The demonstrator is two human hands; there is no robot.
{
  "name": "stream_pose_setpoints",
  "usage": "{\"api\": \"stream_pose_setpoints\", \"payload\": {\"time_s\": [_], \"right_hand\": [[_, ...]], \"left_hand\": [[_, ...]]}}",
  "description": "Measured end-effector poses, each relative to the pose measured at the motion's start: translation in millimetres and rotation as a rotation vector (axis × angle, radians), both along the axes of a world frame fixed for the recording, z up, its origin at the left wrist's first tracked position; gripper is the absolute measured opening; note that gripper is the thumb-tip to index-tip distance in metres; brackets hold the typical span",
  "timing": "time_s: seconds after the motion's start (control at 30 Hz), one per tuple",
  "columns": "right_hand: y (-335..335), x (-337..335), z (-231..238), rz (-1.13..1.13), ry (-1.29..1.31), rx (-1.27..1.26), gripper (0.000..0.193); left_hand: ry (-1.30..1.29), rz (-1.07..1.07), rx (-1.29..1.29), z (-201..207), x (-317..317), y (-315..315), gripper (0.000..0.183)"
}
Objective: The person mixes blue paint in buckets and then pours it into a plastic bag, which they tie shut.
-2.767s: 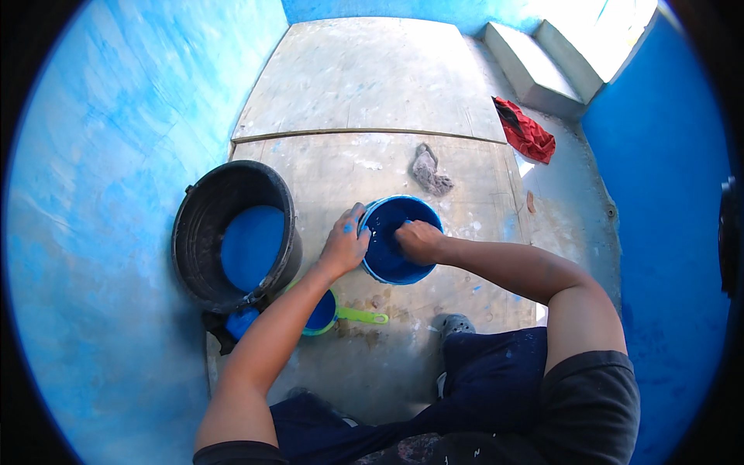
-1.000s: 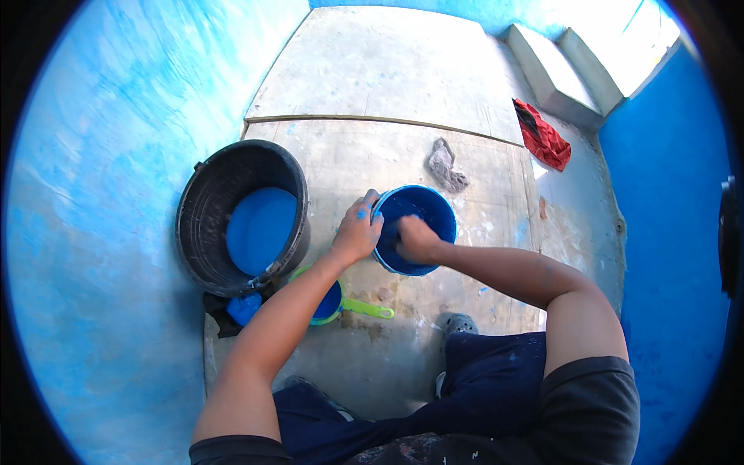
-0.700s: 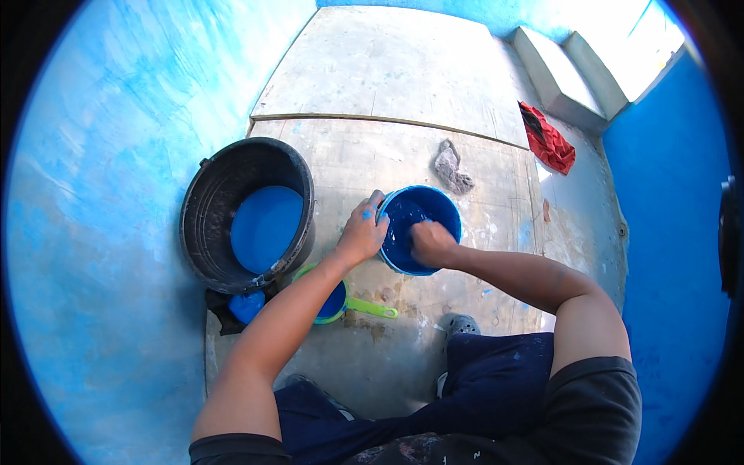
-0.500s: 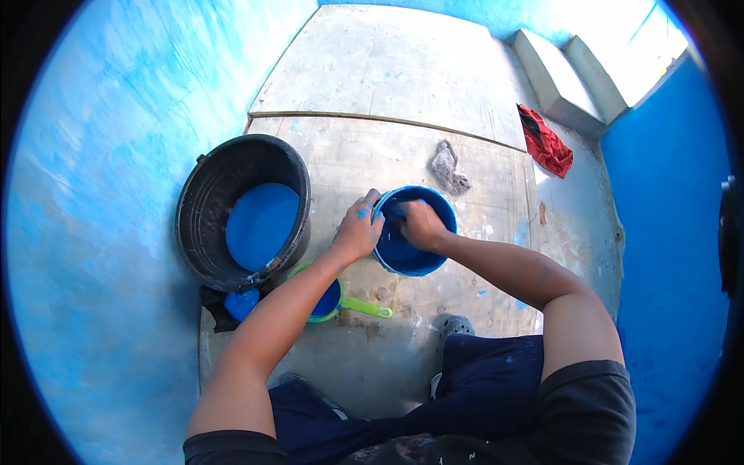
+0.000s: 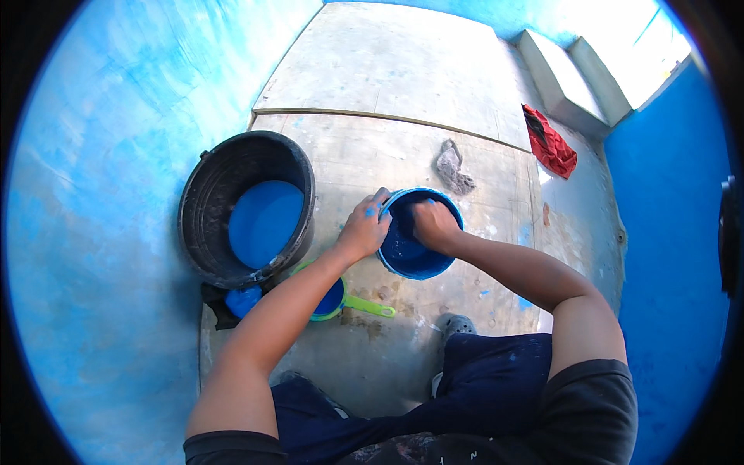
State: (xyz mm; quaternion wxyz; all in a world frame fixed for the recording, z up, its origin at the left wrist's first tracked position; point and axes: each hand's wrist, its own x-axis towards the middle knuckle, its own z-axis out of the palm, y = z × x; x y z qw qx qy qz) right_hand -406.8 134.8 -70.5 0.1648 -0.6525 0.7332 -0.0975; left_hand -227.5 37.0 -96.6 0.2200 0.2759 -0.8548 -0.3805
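A small round bucket [image 5: 419, 274] with blue paint-smeared walls stands on the boards in front of me. My left hand [image 5: 364, 227], with blue stains on its fingers, is closed on the bucket's left rim. Down inside the bucket is my right hand [image 5: 436, 226], its fingers curled in near the inner wall. Whatever they may hold is hidden. To the left, a large black tub [image 5: 209, 205] contains light blue paint [image 5: 266, 225]. A green long-handled dipper [image 5: 370, 307] with blue paint in it sits below my left forearm, partly covered by it.
A grey rag [image 5: 453, 168] lies beyond the bucket, and a red and black cloth [image 5: 552, 146] farther right. Concrete blocks [image 5: 562, 84] stand at the back right. Blue-painted walls rise on both sides. Beside the tub's base are a blue bundle [image 5: 243, 301] and something black.
My right hand has shifted slightly within the bucket, which shows more of its inner left side. My left hand keeps its hold on the rim. The whole view has moved a little.
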Motion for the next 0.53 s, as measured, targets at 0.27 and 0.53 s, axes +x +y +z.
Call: {"api": "stream_pose_setpoints", "payload": {"time_s": [0.27, 0.53], "right_hand": [[1, 10, -17, 0.069, -0.308, -0.034, 0.015], [6, 9, 10, 0.183, 0.193, 0.345, 0.029]], "left_hand": [[-0.033, -0.015, 0.037, 13, -2, 4, 0.034], [-0.084, 0.010, 0.102, 13, -4, 0, 0.034]]}}
